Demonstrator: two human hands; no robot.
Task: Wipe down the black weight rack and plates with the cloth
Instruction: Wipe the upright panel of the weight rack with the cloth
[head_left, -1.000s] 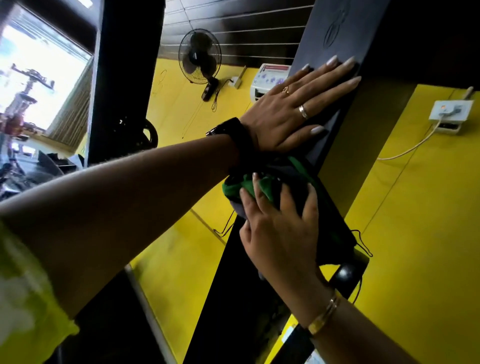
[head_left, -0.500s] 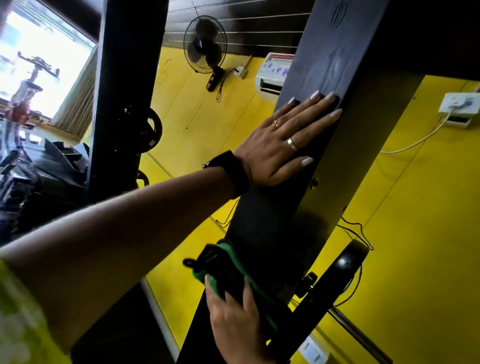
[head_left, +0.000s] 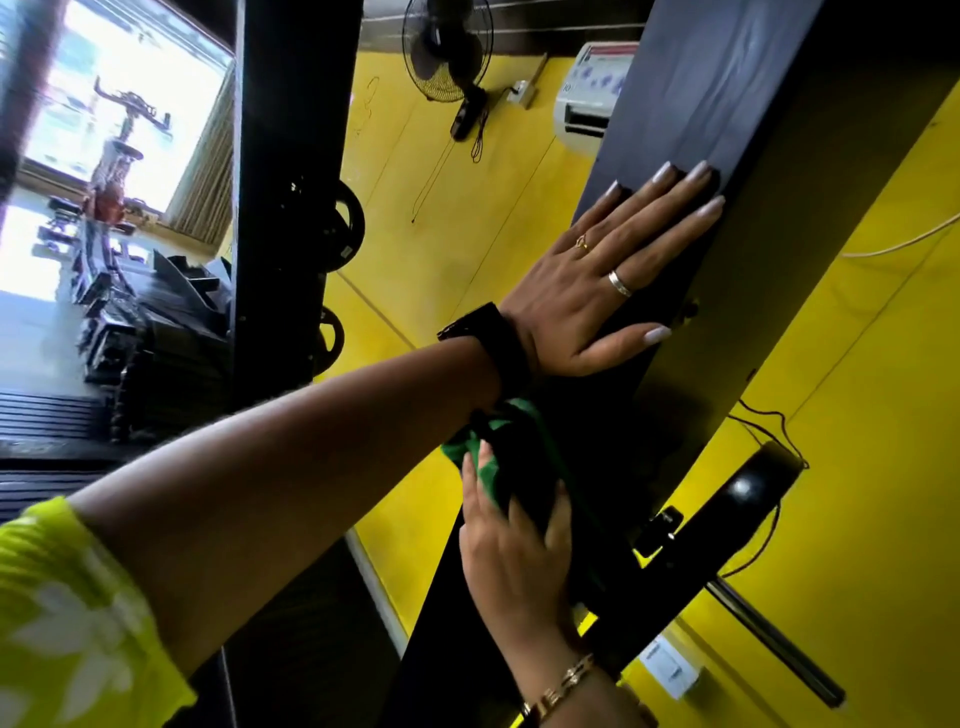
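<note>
Nearest, the right-hand grip (head_left: 514, 551) is pressing the green cloth (head_left: 493, 457) with fairly straight, open fingers against the upright of the black weight rack (head_left: 701, 104), just below the left wrist. Above it, the left-hand grip (head_left: 613, 270) is lying open, palm flat on the same upright. Farther back, weight plates (head_left: 347, 223) are hanging on another black post, and a wall fan (head_left: 447, 52) is showing against the yellow wall (head_left: 467, 234).

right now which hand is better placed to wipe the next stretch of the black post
Right. The right hand presses the green cloth against the post, just below the left hand, which lies flat and bare on it.
</note>
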